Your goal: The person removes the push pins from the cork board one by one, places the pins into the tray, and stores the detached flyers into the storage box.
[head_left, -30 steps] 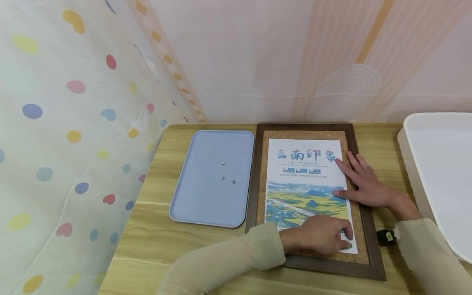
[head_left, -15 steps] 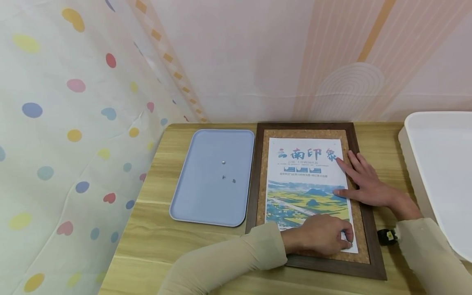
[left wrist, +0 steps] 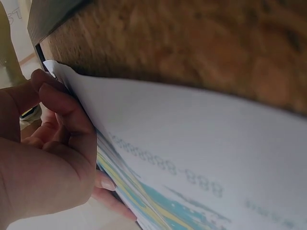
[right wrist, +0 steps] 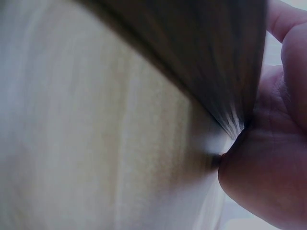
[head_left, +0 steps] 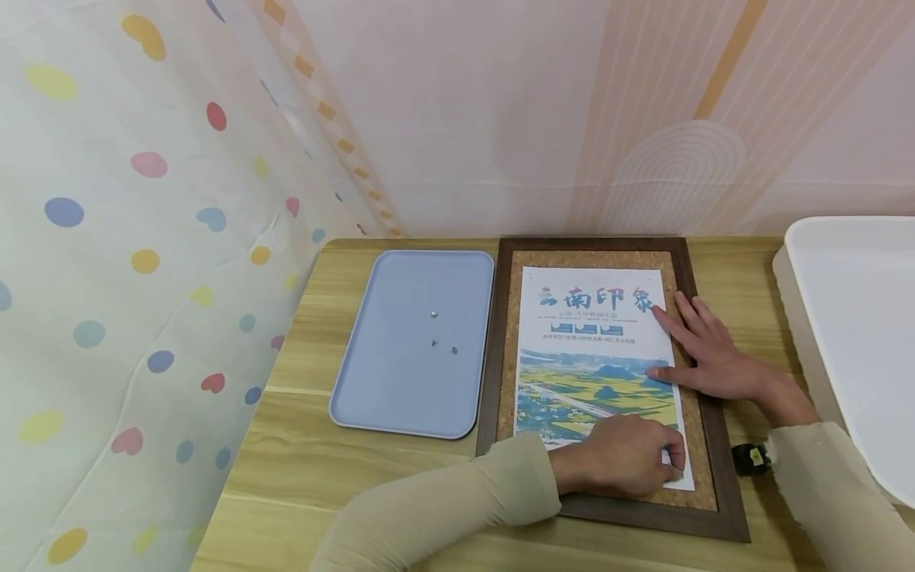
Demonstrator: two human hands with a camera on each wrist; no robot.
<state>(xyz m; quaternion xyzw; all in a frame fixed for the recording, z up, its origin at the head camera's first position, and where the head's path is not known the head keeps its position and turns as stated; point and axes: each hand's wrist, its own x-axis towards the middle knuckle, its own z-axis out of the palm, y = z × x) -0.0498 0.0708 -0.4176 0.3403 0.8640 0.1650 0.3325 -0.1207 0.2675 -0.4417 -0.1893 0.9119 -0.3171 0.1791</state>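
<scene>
Poster: the printed poster (head_left: 600, 389) lies on the corkboard (head_left: 593, 260), inside its dark wooden frame (head_left: 489, 381); its title is toward the far end, its landscape toward you.
Far corners: each shows a small dot, too small to identify.
Near right corner: your left hand (head_left: 629, 453) is here, thumb and forefinger curled and pinching a tiny dark item (head_left: 681, 477) that you cannot make out; the left wrist view shows the paper's tip curling up beside them.
Right edge: your right hand (head_left: 715, 365) lies with fingers spread, thumb and forefinger on the poster, the others reaching over the frame.
Right wrist: a black object (head_left: 749, 459) with a yellow patch sits just beside your sleeve.
Blue tray: the shallow blue tray (head_left: 400, 389) is just left of the frame, with three small metal tacks (head_left: 434, 314) apart from each other.
White tub: the white tub (head_left: 795, 310) stands to your right on the wooden table (head_left: 293, 445).
</scene>
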